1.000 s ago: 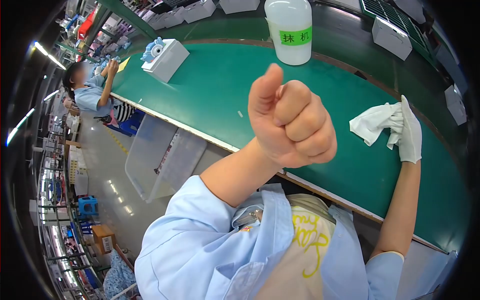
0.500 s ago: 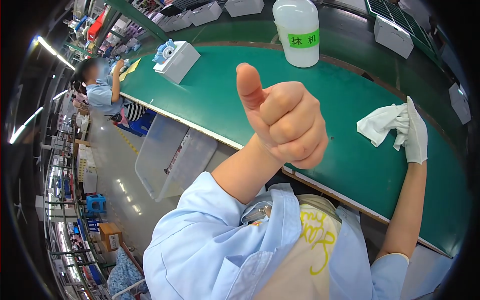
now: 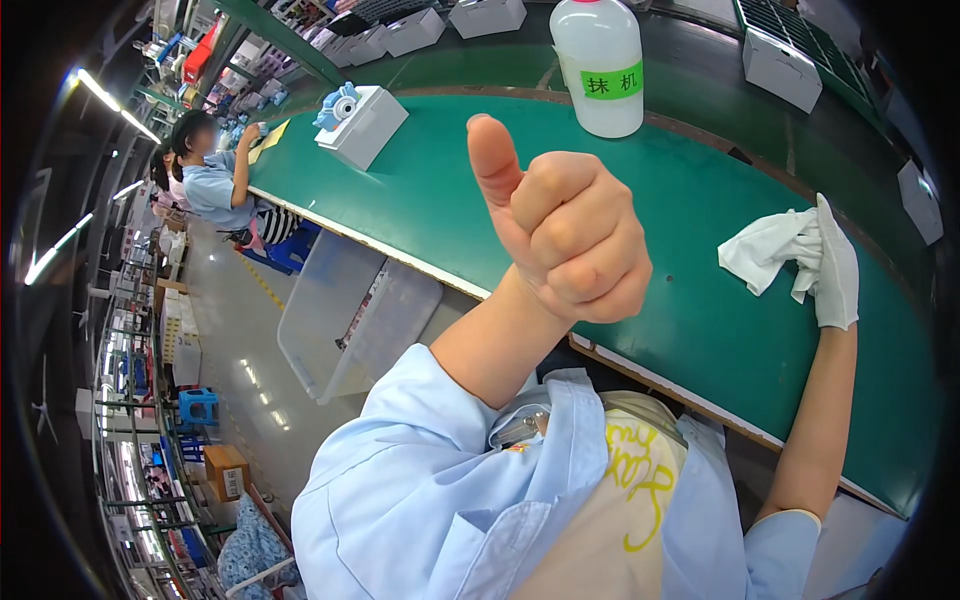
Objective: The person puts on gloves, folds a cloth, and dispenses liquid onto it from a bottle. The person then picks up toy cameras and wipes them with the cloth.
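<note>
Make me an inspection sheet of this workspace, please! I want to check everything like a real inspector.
Surface: green tabletop, with a small dark spot.
Job's things: white cloth, maybe a glove, crumpled.
Clutter: white box with a blue gadget on it; bottle with a green label.
Left grip: bare, fingers curled, thumb out, nothing seen in it.
Right grip: gloved, appears to hold the white cloth.
Cables: nothing seen.
Surroundings: another person farther left along the table; blue stool; cardboard box.
</note>
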`<state>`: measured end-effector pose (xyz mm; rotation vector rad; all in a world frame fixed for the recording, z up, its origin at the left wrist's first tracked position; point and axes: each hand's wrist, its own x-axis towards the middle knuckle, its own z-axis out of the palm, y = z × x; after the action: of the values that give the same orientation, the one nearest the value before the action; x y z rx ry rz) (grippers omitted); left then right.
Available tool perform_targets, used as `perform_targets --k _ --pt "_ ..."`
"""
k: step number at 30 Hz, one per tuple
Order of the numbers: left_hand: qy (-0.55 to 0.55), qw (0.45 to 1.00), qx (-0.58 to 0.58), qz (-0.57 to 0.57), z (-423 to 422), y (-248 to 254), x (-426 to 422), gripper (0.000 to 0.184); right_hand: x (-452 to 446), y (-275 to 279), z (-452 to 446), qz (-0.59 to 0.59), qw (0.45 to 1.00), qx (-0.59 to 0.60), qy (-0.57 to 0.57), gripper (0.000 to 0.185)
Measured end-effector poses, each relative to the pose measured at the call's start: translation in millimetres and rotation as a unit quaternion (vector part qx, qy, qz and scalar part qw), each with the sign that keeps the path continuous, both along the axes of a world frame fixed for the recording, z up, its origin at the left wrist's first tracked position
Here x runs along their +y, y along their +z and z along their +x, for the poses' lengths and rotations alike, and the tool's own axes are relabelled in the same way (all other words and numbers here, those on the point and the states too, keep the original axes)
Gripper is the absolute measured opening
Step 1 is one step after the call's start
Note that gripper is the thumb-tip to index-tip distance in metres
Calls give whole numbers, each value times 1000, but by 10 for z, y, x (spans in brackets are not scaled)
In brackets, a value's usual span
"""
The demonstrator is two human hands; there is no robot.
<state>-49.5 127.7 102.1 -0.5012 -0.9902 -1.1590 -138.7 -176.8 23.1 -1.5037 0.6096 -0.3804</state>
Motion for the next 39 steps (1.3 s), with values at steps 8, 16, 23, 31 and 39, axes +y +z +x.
perform_targets --k 8,16,23,31,39 --pt "234 918 -260 187 221 -184 -74 54 -16 -24 13 20 1000 -9 1 38" --pt "584 247 -735 239 169 -616 -527 44 40 73 -25 -2 1000 -1 -7 40" --pt "648 261 -693 176 367 -937 -1022 31 23 68 18 34 998 -3 -47 49" --pt "566 475 -442 508 428 -256 -1080 22 16 252 -64 -132 960 -108 -222 56" --pt "684 329 -557 338 485 118 -1093 23 179 467 -181 -166 960 -90 -206 51"
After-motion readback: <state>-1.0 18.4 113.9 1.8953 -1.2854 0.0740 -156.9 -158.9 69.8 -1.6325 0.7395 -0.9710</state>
